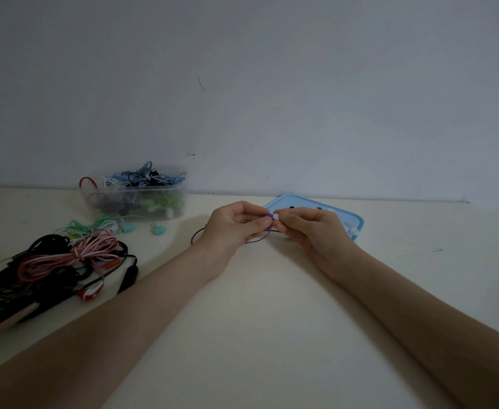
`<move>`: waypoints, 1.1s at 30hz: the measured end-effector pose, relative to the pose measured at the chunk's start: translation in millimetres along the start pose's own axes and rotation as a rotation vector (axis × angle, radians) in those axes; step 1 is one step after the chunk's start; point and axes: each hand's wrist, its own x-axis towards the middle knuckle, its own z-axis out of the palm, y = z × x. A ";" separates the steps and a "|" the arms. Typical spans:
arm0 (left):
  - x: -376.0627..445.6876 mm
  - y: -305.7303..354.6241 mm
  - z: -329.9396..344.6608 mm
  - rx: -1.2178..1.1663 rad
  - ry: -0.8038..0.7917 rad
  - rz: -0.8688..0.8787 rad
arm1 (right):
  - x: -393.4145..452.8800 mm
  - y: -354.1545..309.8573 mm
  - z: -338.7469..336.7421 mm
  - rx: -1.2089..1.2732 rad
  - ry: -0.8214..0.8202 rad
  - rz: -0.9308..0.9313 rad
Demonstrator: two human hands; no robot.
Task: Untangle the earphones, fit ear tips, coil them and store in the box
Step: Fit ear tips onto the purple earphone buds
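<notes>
My left hand point(234, 225) pinches a purple earbud point(268, 216) between thumb and fingers, above the middle of the cream table. Its dark purple cable point(196, 235) loops out to the left of the hand and runs under both hands. My right hand point(307, 227) holds a small white ear tip point(276, 216) pressed against the earbud's end. The clear plastic box point(136, 199) stands at the back left against the wall, filled with coiled earphones in blue, green, white and black.
A light blue lid point(351, 221) lies behind my right hand with small ear tips on it. A tangled pile of black, red-and-white earphones point(65, 261) lies at the left. Mint green earphones point(124, 227) lie in front of the box.
</notes>
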 end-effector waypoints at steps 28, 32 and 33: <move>-1.2 3.1 -1.9 -0.040 -0.019 -0.029 | 0.8 -1.9 -0.6 0.059 -0.043 0.068; -1.9 2.9 -2.8 -0.011 -0.042 -0.013 | -0.1 -3.6 -1.0 0.035 -0.055 0.065; -1.8 2.9 -3.0 -0.013 -0.046 -0.014 | 0.0 -3.8 -1.3 0.030 -0.056 0.069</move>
